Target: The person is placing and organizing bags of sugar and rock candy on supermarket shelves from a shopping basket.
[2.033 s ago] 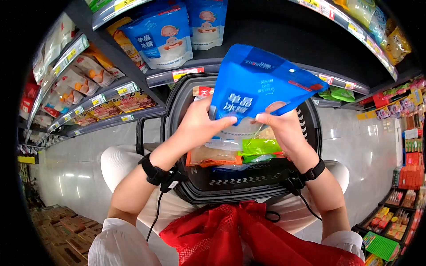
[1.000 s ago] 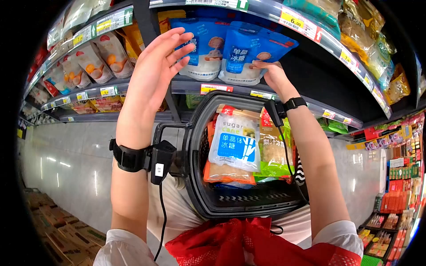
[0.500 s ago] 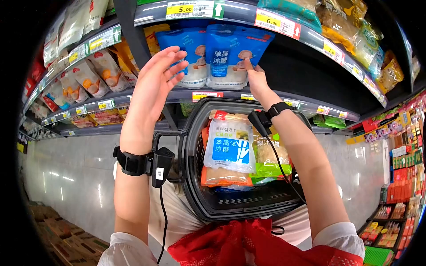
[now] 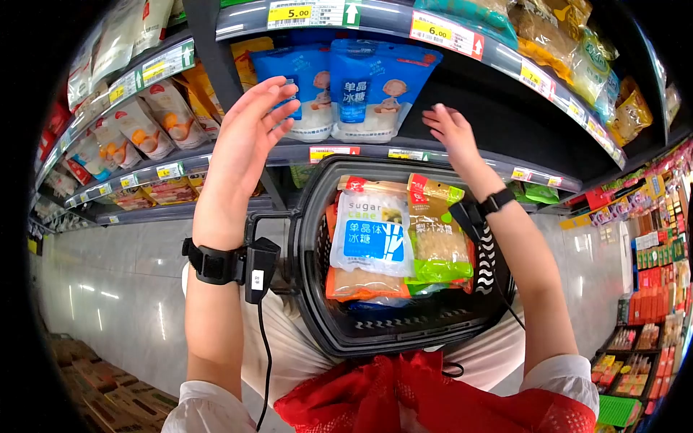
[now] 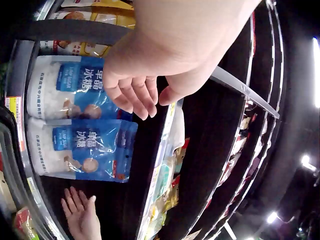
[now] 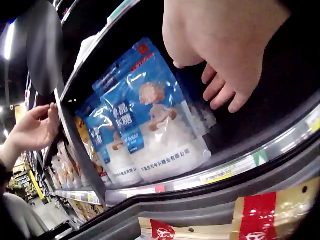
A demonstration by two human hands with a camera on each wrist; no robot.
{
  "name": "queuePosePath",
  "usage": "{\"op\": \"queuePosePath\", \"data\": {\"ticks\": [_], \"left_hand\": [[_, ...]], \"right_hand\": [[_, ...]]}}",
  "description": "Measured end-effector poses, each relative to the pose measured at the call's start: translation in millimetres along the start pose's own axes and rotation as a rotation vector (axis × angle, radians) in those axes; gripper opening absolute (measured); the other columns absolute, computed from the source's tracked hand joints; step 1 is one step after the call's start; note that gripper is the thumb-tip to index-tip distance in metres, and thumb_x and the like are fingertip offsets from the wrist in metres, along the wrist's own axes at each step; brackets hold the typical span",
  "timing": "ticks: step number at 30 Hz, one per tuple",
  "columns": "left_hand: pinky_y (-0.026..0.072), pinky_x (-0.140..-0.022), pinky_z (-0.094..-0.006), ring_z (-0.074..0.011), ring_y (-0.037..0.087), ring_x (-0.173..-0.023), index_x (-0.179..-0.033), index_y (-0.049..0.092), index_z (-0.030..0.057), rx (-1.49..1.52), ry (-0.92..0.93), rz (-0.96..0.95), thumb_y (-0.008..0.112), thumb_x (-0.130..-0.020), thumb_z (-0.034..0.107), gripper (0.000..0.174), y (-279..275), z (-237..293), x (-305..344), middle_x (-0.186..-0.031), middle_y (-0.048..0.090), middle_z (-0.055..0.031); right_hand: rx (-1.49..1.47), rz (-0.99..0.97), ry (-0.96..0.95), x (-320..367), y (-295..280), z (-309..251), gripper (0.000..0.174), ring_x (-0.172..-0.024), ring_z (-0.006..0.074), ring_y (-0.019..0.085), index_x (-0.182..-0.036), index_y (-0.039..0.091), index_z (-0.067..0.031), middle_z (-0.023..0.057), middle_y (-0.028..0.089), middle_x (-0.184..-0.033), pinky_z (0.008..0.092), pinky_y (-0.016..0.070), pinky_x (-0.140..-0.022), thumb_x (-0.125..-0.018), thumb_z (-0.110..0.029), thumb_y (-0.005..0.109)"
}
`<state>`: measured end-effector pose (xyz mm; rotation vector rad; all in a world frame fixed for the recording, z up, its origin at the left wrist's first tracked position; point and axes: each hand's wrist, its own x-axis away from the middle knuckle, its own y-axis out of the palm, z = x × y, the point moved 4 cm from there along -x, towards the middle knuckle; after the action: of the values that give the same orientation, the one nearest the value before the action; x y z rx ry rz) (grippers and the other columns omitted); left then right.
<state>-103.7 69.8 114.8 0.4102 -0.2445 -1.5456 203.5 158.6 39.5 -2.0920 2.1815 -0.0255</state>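
Observation:
Two blue-and-white lump sugar pouches stand side by side on the shelf; the right pouch [image 4: 368, 90] slightly overlaps the left one [image 4: 307, 76]. My right hand [image 4: 455, 137] is off to the right of them, fingers loosely extended and holding nothing. In the right wrist view a gap separates its fingers [image 6: 220, 92] from the right pouch [image 6: 160, 115]. Raised in front of the left pouch, my left hand [image 4: 249, 137] has relaxed, slightly bent fingers and holds nothing. In the left wrist view it overlaps the upper part of that pouch [image 5: 47, 90].
Below the shelf a black basket [image 4: 317, 317] holds a white sugar cane pouch [image 4: 372, 234], a brown-green pouch [image 4: 440, 231] and an orange-edged bag [image 4: 361, 285]. A price-tagged shelf edge [image 4: 498, 54] runs above. White pouches [image 4: 173, 115] fill the left shelf.
The blue lump sugar pouch went from both hands above the basket to the shelf, beside the other. My right hand has since let go and moved right; the left has barely moved lately.

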Motion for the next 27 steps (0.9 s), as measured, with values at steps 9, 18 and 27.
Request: {"op": "queuePosePath", "data": {"ticks": [9,18,27], "left_hand": [[0.0394,-0.081,-0.0259,-0.014,0.052,-0.095,-0.109,0.052,0.0075,-0.384,-0.085,-0.203,0.048,-0.087,0.025,0.028,27.9,-31.2,-8.8,-0.103,0.056,-0.0042],[0.0439,-0.079,-0.0329,-0.0284,0.057,-0.092,-0.103,0.053,-0.0027,-1.543,-0.073,-0.395,0.055,-0.081,0.021,0.033,32.1,-103.3,-12.2,-0.099,0.059,-0.0172],[0.0435,-0.073,-0.043,-0.0381,0.055,-0.089,-0.112,0.04,-0.0038,-1.847,-0.377,-0.481,0.056,-0.079,0.027,0.048,10.8,-126.0,-10.7,-0.092,0.057,-0.0271]], "right_hand": [[-0.267,0.223,0.246,95.5,-131.9,9.7,0.039,-0.105,0.0192,0.05,-0.111,0.049,-0.0037,0.0106,0.055,-0.111,0.0341,0.0365,-0.087,-0.088,-0.035,0.044],[1.054,0.28,0.12,128.9,-212.1,70.1,0.041,-0.099,0.0319,0.052,-0.111,0.048,0.0014,0.0209,0.054,-0.105,0.0379,0.0407,-0.084,-0.08,-0.025,0.055],[1.347,-0.141,0.37,123.0,-197.1,60.8,0.043,-0.089,0.0403,0.054,-0.114,0.037,0.001,0.0246,0.055,-0.096,0.0442,0.0449,-0.074,-0.08,-0.019,0.055]]}}
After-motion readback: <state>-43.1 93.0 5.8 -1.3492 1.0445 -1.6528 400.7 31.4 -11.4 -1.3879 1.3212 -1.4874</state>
